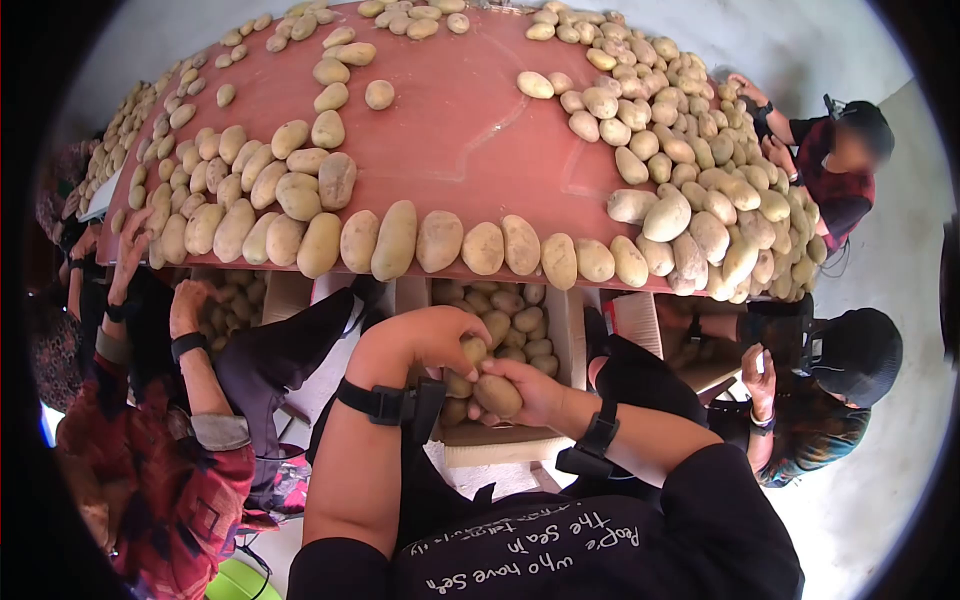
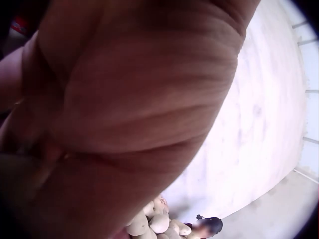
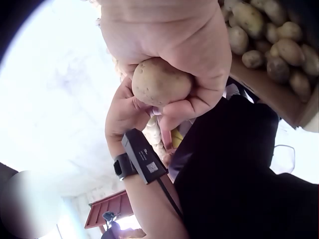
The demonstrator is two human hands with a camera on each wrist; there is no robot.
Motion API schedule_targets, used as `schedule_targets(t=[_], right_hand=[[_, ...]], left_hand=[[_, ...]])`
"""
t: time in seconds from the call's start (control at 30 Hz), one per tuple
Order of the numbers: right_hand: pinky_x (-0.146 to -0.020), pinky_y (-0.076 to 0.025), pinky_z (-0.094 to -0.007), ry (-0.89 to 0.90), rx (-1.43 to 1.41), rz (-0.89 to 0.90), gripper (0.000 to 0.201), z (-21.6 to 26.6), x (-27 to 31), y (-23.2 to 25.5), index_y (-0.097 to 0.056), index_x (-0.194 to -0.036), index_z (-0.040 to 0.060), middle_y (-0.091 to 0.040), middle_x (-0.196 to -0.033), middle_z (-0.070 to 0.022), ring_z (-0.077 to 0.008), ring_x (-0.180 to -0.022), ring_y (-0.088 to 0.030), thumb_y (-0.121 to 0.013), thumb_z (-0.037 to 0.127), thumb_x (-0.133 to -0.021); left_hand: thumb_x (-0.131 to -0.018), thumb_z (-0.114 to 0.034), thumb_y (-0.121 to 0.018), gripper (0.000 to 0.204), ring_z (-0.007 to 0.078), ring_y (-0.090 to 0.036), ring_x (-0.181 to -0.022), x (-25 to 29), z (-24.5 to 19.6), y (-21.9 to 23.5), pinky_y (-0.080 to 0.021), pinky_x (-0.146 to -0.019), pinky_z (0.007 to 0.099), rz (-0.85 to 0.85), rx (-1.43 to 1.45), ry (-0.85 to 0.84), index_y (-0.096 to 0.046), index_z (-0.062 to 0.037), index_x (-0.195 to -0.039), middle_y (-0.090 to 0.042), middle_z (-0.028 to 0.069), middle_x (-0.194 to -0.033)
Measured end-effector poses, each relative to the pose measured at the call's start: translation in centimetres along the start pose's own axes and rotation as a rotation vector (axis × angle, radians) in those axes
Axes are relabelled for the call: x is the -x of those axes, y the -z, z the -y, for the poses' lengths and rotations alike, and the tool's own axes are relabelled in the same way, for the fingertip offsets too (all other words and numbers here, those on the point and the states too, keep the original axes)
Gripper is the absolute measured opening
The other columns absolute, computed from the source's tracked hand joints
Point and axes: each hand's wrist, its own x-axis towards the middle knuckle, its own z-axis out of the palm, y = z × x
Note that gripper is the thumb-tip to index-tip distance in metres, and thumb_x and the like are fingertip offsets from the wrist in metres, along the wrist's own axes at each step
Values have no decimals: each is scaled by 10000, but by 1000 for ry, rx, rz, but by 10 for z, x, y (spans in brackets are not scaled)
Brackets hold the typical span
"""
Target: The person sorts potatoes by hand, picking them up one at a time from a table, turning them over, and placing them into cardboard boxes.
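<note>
In the head view, the left hand [image 1: 435, 340] curls over a potato [image 1: 472, 350] above an open cardboard box [image 1: 500, 452] holding several potatoes. Close beside it the right hand [image 1: 530, 390] grips another potato [image 1: 498, 396]. The right wrist view shows the right hand [image 3: 169, 30] with its fingers curled round a pale, speckled potato [image 3: 162, 83], and the left hand [image 3: 122, 112] close behind. The palm of the left hand [image 2: 139, 89] fills much of the left wrist view, where its fingertips and hold are hidden.
A red table [image 1: 440, 120] beyond the box bears many potatoes, with a row [image 1: 441, 241] along its near edge. People sit on both sides; a neighbour's hand [image 1: 190, 305] at the left is above another potato box. A person in a black cap [image 1: 865, 355] is at the right.
</note>
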Motion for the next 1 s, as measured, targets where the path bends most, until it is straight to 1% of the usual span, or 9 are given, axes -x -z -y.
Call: schedule_targets(t=[0.1,0.23,0.37,0.57,0.67,0.77,0.87,0.97,1.0], right_hand=[[-539,-511,-274,35,-22,-46,442,7,-8,20,-463,-1254,70,-577,-1196,-116,-245,-836,-668,-371,407,-983],[-661,-515,-314,58,-42,-136,449,20,0,30,-476,-1251,90,-589,-1161,-97,-250,-938,-646,-350,433,-988],[-755,-520,-373,134,-19,-342,357,16,5,42,-463,-1247,94,-583,-1126,-112,-259,-956,-627,-429,331,-982],[-872,-511,-421,237,-31,-617,233,18,5,39,-467,-1171,57,-538,-1099,-130,-271,-976,-597,-471,133,-951],[-925,-490,-435,434,-191,-601,244,24,1,54,-462,-1166,33,-522,-1131,-134,-277,-1030,-572,-475,140,-947],[-949,-474,-446,421,-121,-698,300,22,-2,65,-451,-1199,22,-525,-1163,-136,-267,-1078,-548,-491,174,-944],[-955,-462,-443,218,46,-544,349,20,0,51,-444,-1240,41,-520,-1211,-124,-248,-1124,-520,-490,223,-946],[-945,-469,-421,148,74,-307,392,13,-3,37,-434,-1290,44,-541,-1206,-102,-236,-1135,-542,-430,271,-970],[-927,-471,-399,135,148,-263,440,16,-1,21,-409,-1339,72,-537,-1236,-48,-196,-1140,-539,-405,329,-983]], left_hand=[[-663,-59,-757,555,217,-653,-852,-2,-3,1,-566,-654,327,-76,-47,-16,-557,-59,-1181,-638,122,-1009],[-638,-69,-755,529,235,-648,-819,-16,4,4,-553,-638,347,-155,-181,-42,-567,-66,-1132,-630,126,-988],[-628,-105,-757,521,252,-642,-792,-23,18,5,-541,-618,353,-212,-312,38,-575,-59,-1115,-630,135,-982],[-625,-197,-803,507,271,-632,-791,-17,3,12,-530,-638,358,-175,-130,143,-603,-17,-1054,-640,152,-922],[-607,-262,-831,521,263,-631,-771,-20,4,13,-517,-608,351,-211,-153,181,-612,-3,-1002,-645,145,-850],[-579,-341,-831,578,258,-637,-667,-32,24,14,-506,-591,360,-265,-352,74,-597,7,-977,-646,134,-794],[-587,-375,-847,552,224,-634,-654,-29,16,12,-486,-535,326,-267,-308,110,-601,9,-898,-639,134,-771],[-604,-406,-844,576,220,-644,-623,-29,8,9,-498,-565,334,-241,-288,90,-595,27,-888,-643,132,-739],[-618,-403,-839,566,217,-649,-624,-30,4,8,-501,-570,333,-205,-277,103,-594,28,-892,-644,130,-732]])
